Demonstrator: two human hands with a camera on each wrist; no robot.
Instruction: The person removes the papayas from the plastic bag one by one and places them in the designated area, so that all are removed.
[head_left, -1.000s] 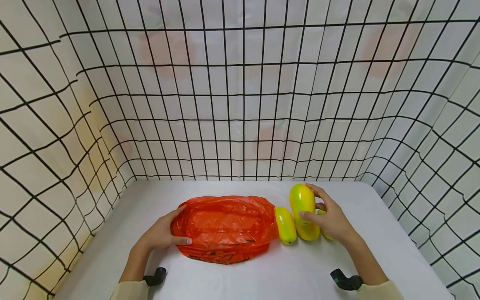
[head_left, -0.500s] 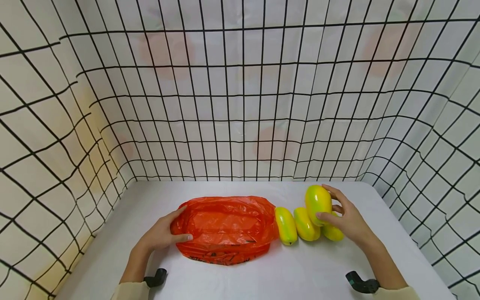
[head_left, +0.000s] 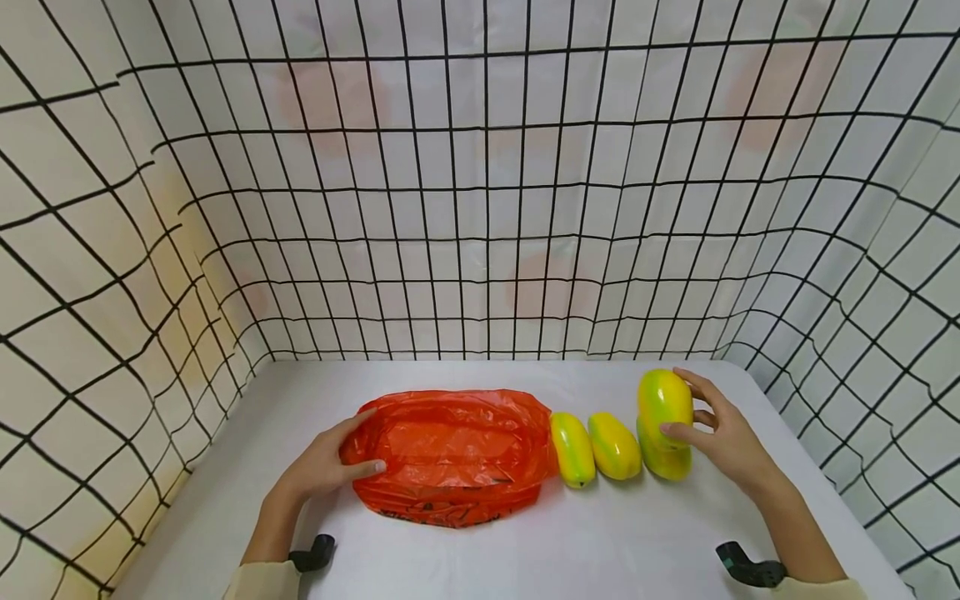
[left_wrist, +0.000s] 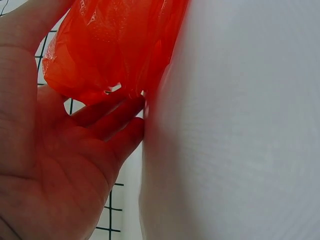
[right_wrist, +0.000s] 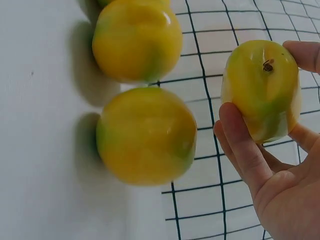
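In the head view my right hand (head_left: 723,433) holds a yellow-green papaya (head_left: 663,404) between thumb and fingers, raised in front of another papaya (head_left: 667,462). Its brown stem scar shows in the right wrist view, where the hand (right_wrist: 285,185) grips the held papaya (right_wrist: 262,90) clear of the others. Two more papayas, a narrow one (head_left: 572,450) and a rounder one (head_left: 615,446), lie beside a red plastic bag (head_left: 450,446). My left hand (head_left: 326,462) rests at the bag's left end, thumb and fingers spread around it. In the left wrist view the fingers look fairly straight against the bag.
A white table (head_left: 585,550) bears everything. Black wire grid walls (head_left: 487,233) with white sheeting behind stand at the back and both sides. A black camera mount sits on each wrist, the left mount (head_left: 315,554) and the right mount (head_left: 750,567).
My right hand has carried the held papaya to the right, from above the middle papaya to above the rightmost one. My left hand and the bag have stayed almost still.
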